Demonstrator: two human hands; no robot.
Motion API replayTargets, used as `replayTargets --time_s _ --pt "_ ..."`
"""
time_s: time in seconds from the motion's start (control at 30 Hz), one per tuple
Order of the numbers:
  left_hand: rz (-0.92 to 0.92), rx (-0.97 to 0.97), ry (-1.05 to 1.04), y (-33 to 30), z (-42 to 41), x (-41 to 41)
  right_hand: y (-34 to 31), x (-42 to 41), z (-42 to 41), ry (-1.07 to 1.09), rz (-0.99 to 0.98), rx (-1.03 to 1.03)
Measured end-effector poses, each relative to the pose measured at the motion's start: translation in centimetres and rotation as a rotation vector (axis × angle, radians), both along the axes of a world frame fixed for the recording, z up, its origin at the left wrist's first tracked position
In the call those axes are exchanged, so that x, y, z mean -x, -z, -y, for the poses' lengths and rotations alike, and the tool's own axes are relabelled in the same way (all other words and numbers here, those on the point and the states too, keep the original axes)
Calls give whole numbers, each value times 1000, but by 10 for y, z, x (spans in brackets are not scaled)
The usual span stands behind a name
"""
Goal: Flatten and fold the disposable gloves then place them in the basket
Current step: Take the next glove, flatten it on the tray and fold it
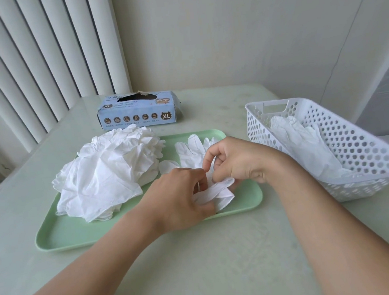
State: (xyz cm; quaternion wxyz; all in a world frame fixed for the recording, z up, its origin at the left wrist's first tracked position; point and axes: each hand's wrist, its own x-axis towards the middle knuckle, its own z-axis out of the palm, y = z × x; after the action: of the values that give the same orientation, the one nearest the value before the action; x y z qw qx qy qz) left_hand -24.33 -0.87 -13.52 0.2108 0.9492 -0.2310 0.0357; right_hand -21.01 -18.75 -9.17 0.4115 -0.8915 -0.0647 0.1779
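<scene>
Seen from above and behind, 2 bare forearms reach across a pale green table (222,262) toward a light green tray (79,237). The left hand (179,195) rests low on the tray with its fingers curled, and its grip pinches the crumpled cuff end of a white glove (196,152). The right hand (234,160) is just beside it, touching the same glove, with thumb and fingers curled and pinching the thin material near the cuff. The glove's fingers lie flat on the tray, pointing away from the person.

On the tray's left half sits a loose, rumpled pile of gloves (106,174), spilling slightly over the far edge. Beyond the tray, near the back of the table, stands a blue glove box (138,112) marked XL, with its top opening torn.

To the right of the tray, apart from it, is a white basket (353,143) with perforated walls and a handle slot. Inside it lie flattened white gloves (306,144), leaning along its near wall.

Behind the table are a plain cream wall and, at left, pale vertical blinds (39,55).
</scene>
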Motion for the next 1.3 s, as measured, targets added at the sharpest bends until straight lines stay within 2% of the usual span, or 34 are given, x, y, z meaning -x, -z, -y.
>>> replayTargets --time_s 0.13,0.43,0.6,0.73,1.0,1.1,1.17,1.23,1.3 --pt "-50 61 -37 1 -2 -2 -1 -2 3 29 -11 -82" --pt "-37 -85 -48 -4 6 3 0 -4 6 43 -67 -171" --pt "30 3 -13 0 6 1 -5 -3 9 52 -104 -274" --pt "29 11 30 1 -1 -4 -4 -2 7 41 -111 -267" --pt "263 446 63 -12 -15 -18 -6 -2 9 21 -75 -240" --pt "127 670 -21 -15 -13 -18 -11 -3 7 61 -50 -276" --pt "37 820 -116 -16 -14 -19 -19 -3 10 54 -63 -371" --pt "-24 953 -144 -22 -15 -18 -26 0 12 -79 -49 -443" --pt "-108 1096 -163 -28 -17 -18 -27 7 12 -228 98 -348"
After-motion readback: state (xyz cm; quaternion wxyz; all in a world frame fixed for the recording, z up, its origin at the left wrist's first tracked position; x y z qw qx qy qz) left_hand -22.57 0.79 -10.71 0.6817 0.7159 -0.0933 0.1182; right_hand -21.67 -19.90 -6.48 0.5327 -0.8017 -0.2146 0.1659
